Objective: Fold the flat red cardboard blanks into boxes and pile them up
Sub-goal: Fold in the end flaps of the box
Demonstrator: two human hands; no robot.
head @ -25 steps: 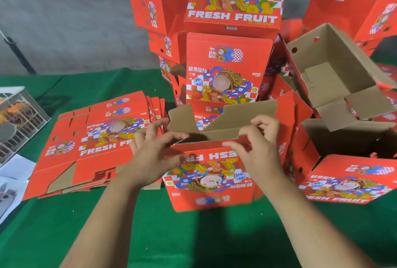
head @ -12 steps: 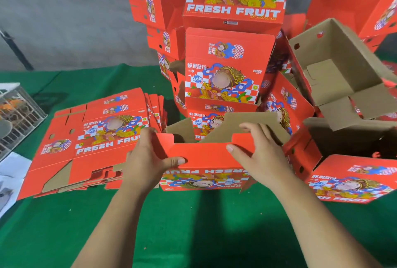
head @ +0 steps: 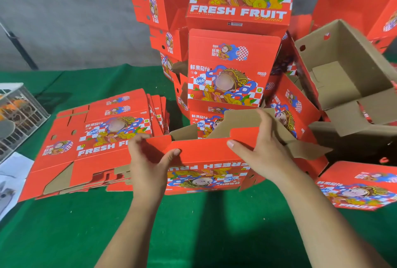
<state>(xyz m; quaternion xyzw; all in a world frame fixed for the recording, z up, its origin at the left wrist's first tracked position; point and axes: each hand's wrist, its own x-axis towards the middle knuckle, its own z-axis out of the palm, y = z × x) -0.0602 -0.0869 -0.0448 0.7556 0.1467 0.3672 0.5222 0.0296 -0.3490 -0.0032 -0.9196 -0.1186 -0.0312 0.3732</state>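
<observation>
Red cardboard, half folded into a box (head: pixel 206 169), stands on the green table (head: pixel 193 235) near the person, its print upside down to the camera. Left hand (head: pixel 148 160) grips the box's left corner flap, thumb on the red face; right hand (head: pixel 264 149) pinches the right flap. Flat blanks (head: pixel 96 139) lie stacked to the left. Finished boxes (head: pixel 234 63) are piled just beyond.

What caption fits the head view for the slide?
Both hands, left hand and right hand, grip a half-folded red box on the green table, flat blanks alongside.
</observation>
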